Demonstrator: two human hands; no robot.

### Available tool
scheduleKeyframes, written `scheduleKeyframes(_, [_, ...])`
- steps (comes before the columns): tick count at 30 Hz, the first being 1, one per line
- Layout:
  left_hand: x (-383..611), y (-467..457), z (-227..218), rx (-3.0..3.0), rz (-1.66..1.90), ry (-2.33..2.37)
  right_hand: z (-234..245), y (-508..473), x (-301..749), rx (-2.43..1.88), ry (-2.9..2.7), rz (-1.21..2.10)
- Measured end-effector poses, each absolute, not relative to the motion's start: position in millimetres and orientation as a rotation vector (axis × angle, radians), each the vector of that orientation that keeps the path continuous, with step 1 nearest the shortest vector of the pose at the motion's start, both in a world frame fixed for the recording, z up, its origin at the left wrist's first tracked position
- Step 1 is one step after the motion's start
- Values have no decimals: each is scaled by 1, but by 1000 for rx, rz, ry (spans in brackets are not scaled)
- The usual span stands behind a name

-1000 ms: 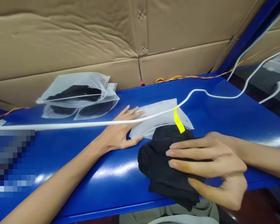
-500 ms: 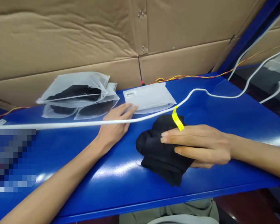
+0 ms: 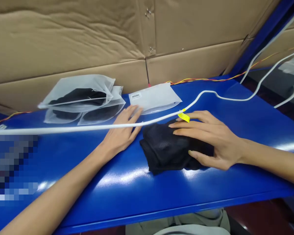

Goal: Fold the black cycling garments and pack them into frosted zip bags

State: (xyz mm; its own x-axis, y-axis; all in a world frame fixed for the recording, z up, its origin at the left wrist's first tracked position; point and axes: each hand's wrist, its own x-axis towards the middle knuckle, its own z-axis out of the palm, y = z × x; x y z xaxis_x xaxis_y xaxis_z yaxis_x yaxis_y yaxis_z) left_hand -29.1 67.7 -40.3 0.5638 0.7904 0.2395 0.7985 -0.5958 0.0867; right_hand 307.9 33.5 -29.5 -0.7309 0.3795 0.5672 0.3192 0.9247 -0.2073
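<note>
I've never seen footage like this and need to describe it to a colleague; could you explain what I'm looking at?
There is no machine here: these are a person's own bare hands, seen from a camera worn on the head, looking forward and down. On the blue table, the right hand lies over a folded black cloth, fingers spread. The left hand has its fingertips at the edge of a flat white bag; whether it presses on it is unclear. To its left sit cloudy bags with something black inside. A white cable with a yellow tag crosses the view.
</note>
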Motion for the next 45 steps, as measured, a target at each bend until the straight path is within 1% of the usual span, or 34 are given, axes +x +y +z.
scheduleKeyframes(2, [-25,65,-36,-2723,-531,-1318,-30,34,308,-478,-2431,188])
scheduleKeyframes(4, [-21,60,-30,-2706,-738,-1227,-31,36,307,-493,-2406,235])
scheduleKeyframes(6, [-16,54,-24,-2750,-972,-1141,-31,38,307,-536,-2377,228])
scheduleKeyframes(8, [-12,50,-20,-2864,-1121,-1016,-30,39,307,-569,-2359,195])
scheduleKeyframes(10, [-10,48,-18,-3050,-1097,-840,-29,40,307,-584,-2345,187])
scheduleKeyframes(12, [-9,47,-17,-3233,-961,-729,-28,40,306,-599,-2320,201])
scheduleKeyframes(15, [-9,47,-18,-3377,-779,-841,-28,37,305,-688,-2267,232])
scheduleKeyframes(18, [-12,46,-19,-3419,-706,-989,-28,35,305,-856,-2213,259])
scheduleKeyframes(20, [-13,47,-20,-3416,-732,-1008,-27,34,305,-972,-2170,305])
scheduleKeyframes(24, [-15,51,-24,-3310,-792,-1041,-25,34,305,-1135,-2066,499])
scheduleKeyframes(27, [-16,53,-25,-3275,-716,-1071,-26,34,306,-1166,-2033,670])
scheduleKeyframes(30, [-17,54,-25,-3262,-667,-1069,-27,34,308,-1126,-2091,719])
scheduleKeyframes(36, [-14,54,-21,-3196,-718,-1084,-26,38,312,-894,-2203,719])
scheduleKeyframes(39, [-9,52,-18,-3027,-815,-1139,-25,41,311,-913,-2146,940])
scheduleKeyframes(42, [-7,51,-16,-2812,-983,-1065,-24,40,308,-988,-1970,1209])
scheduleKeyframes(44, [-8,49,-16,-2781,-1030,-956,-25,39,305,-1073,-1899,1243])
scheduleKeyframes(45, [-8,47,-15,-2796,-1029,-879,-26,38,304,-1113,-1904,1175])
